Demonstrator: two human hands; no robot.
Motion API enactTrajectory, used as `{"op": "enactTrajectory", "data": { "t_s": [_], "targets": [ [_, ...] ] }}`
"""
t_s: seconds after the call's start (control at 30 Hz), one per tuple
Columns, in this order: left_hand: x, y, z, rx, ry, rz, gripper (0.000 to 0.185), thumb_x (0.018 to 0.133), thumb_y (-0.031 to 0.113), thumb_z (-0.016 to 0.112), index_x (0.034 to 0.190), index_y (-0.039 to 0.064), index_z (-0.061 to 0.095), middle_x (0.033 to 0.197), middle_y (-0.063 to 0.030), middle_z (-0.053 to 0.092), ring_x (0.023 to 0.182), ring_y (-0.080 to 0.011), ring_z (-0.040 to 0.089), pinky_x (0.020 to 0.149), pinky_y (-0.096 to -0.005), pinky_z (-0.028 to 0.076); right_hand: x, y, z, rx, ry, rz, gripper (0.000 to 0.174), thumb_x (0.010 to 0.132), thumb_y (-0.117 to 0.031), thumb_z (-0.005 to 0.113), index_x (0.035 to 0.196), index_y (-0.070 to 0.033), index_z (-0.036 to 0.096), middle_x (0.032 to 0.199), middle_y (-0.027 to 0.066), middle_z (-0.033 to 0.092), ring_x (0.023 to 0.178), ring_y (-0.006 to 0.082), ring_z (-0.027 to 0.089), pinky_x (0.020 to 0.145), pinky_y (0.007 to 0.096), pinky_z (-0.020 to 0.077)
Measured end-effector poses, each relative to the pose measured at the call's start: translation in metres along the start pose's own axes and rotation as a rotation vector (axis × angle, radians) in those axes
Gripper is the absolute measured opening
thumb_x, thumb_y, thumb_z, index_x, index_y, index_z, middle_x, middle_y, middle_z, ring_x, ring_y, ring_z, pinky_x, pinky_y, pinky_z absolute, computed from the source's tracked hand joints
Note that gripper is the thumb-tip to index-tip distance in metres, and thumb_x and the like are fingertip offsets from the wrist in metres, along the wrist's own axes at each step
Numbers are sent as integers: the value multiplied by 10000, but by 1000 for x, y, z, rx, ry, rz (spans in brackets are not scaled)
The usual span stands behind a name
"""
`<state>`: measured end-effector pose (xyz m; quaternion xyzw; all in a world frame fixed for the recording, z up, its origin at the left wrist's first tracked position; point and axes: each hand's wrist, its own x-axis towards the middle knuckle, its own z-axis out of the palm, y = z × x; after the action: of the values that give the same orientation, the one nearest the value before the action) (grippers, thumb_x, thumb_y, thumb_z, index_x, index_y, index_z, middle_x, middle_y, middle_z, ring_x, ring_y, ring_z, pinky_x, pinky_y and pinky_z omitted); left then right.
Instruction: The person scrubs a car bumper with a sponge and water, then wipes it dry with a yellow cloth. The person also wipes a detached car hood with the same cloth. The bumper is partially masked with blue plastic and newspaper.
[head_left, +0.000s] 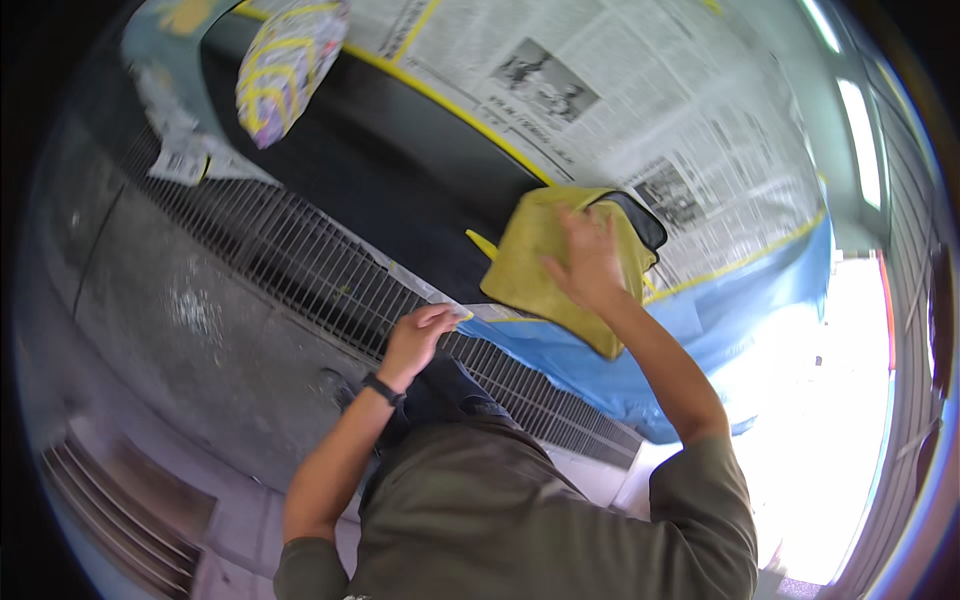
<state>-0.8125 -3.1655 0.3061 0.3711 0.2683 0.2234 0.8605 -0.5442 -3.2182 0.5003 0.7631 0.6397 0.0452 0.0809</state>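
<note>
My right hand (591, 259), blurred and with its fingers spread, holds a yellow cloth (529, 251) flat against a dark car body panel (390, 142). The cloth has a dark edging, and a folded-back corner shows a grey underside. A pointed yellow strip (481, 244) sticks out at the cloth's left. At the panel's lower edge, my left hand (420, 334) has its fingertips drawn together beside the masking strip (424, 289). Whether they pinch it cannot be made out. Newspaper masking (585, 97) borders the panel above, fixed along yellow masking tape (457, 105).
A part wrapped in paper and yellow tape (289, 71) juts from the panel at upper left. Blue plastic sheeting (600, 360) drapes the car at right. Below runs a metal floor grating (315, 262) beside a concrete floor (172, 277). Bright light fills the right side.
</note>
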Motion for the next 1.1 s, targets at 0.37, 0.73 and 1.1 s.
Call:
{"op": "enactTrajectory", "data": {
  "t_s": [0.37,0.73,1.1],
  "targets": [
    [-167,-288,-44,-64,906,-261,321,1012,174,607,1217,-66,666,1022,-97,730,924,-151,678,840,-275,529,244,-92,74,-446,180,-874,564,961,-455,525,1498,-286,497,1623,5,369,1544,242,235,1213,664,140],
    [-279,-455,0,-200,1096,-227,288,1033,198,600,1169,-48,666,959,-105,726,803,-134,670,707,-265,549,16,69,70,-489,-284,-1085,679,947,-372,559,1532,-59,413,1636,75,336,1558,243,190,1276,527,77],
    [-341,-618,152,-424,1313,-301,300,993,169,602,1198,-42,656,1012,-133,727,917,-196,712,727,-301,578,56,0,70,-1213,-511,-1416,549,971,-455,450,1322,-81,645,1439,52,582,1430,232,404,1250,465,168]
  ]
}}
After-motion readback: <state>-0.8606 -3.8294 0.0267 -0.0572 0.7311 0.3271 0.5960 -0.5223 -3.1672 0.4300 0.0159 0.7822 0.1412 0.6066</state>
